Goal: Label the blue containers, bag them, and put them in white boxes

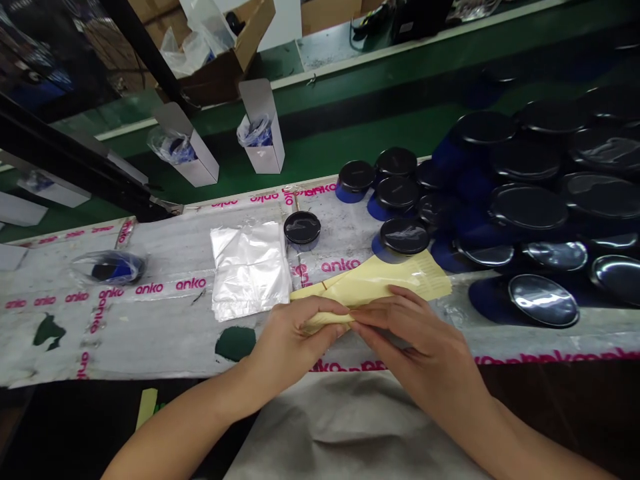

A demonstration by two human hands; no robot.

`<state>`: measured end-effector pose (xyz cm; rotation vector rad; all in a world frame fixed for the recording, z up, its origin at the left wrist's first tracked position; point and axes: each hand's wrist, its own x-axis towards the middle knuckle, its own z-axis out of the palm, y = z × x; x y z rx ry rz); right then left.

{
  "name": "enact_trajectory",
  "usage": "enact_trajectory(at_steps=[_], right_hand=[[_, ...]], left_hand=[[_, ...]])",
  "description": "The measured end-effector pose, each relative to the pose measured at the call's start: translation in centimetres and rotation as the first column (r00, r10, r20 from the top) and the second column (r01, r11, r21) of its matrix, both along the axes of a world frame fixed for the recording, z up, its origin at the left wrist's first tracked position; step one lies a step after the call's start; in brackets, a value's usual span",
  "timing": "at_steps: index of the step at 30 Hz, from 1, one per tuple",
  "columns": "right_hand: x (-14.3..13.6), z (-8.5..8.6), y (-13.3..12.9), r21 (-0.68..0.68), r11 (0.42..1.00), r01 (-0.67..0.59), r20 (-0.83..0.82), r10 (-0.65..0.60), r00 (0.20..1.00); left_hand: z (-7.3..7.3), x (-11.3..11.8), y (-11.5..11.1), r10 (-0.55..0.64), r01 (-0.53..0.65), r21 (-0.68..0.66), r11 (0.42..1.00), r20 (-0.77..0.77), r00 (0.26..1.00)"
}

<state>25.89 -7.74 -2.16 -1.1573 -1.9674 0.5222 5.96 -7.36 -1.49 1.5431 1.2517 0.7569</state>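
Paper point(373, 283) is pinched by left hand point(293, 340) and right hand point(425, 343), fingertips point(327, 306) closed. Bags point(250, 272) are stacked alongside.

We see pale yellow paper-like sheets point(410, 270), matt and lightly creased. The square stack of clear plastic bags point(250, 270) is glossy and wrinkled. Round black lids point(544, 300) look smooth and shiny (one nearly mirror-bright). White cardboard cartons point(269, 158) appear smooth; the greyish-white table covering point(165, 327) looks dull, scuffed.
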Motion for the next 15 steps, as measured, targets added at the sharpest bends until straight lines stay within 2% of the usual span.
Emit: enact_trajectory(at_steps=[6,12,15], right_hand=[[-0.2,0.07,-0.45,0.008,1.0,0.017,-0.004,-0.017,1.0],[-0.08,0.55,-0.12,-0.179,0.983,0.035,-0.047,-0.044,0.998],[0.08,0.61,0.14,-0.179,0.984,0.001,-0.042,-0.009,0.999]], left_hand=[[0.55,0.05,0.3,0.011,-0.009,-0.039,0.999,0.035,0.999],[0.24,0.07,-0.04,-0.001,0.0,0.063,0.998,0.031,1.0],[-0.1,0.25,-0.15,0.023,-0.027,0.082,0.996,0.049,0.999]])
